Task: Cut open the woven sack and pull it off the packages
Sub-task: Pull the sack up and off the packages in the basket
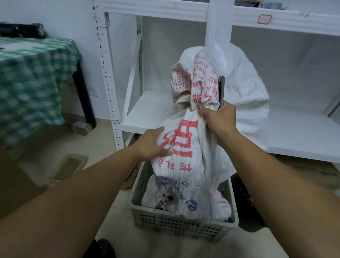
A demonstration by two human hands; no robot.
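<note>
A white woven sack (pixel 185 149) with red and blue print stands bunched in a grey perforated crate (pixel 180 223) on the floor. Its loose top flops upward toward the shelf. My right hand (pixel 218 119) clutches the gathered neck of the sack and also holds a dark, thin blade-like tool (pixel 221 90) pointing up. My left hand (pixel 153 143) presses flat against the sack's left side, fingers spread. A dark gap at the sack's bottom shows a little of the contents; the packages are otherwise hidden.
A white metal shelving unit (pixel 152 112) stands right behind the crate, with another white sack (pixel 248 89) lying on its low shelf. A table with a green checked cloth (pixel 29 79) is at the left. Cardboard pieces (pixel 70 167) lie on the floor.
</note>
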